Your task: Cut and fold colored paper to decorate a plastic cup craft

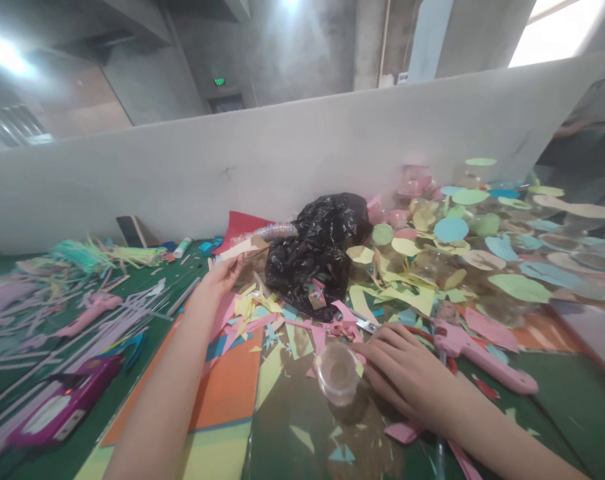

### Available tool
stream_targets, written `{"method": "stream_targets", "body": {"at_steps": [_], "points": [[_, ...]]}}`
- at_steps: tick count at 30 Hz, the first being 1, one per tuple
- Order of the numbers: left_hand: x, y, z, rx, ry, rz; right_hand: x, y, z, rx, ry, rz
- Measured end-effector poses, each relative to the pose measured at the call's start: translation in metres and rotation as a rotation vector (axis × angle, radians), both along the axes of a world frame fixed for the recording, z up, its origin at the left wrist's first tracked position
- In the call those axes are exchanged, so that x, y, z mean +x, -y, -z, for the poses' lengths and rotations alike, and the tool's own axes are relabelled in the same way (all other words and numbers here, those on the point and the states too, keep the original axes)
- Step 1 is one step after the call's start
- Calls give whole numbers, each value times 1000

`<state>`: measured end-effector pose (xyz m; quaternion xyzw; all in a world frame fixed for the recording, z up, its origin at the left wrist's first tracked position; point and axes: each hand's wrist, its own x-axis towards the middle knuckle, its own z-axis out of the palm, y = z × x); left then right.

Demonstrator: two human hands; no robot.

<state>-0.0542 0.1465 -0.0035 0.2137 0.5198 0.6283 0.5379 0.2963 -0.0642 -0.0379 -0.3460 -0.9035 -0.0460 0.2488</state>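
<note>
My left hand [221, 275] reaches forward over the paper scraps, its fingers closed on a cream strip of paper [245, 248] next to a stack of clear plastic cups [272, 231] lying on its side. My right hand [407, 377] rests on the table with its fingers curled against a clear plastic cup [337, 373] that stands upright among the scraps. A black plastic bag [319, 250] lies crumpled just beyond both hands.
Coloured paper sheets and scraps [262, 320] cover the green table [557, 400]. A pink glue gun [482, 357] lies right of my right hand, another pink tool [62, 403] at left. Cups topped with paper discs [482, 233] crowd the right. A white partition [282, 153] runs behind.
</note>
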Motion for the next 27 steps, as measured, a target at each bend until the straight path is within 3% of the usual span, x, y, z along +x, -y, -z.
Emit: {"method": "stream_targets", "body": {"at_steps": [17, 27], "points": [[12, 12, -10, 9, 93, -1, 2, 1, -3, -11, 11, 3], [18, 35, -30, -24, 229, -11, 10, -4, 1, 89, -18, 43]]}}
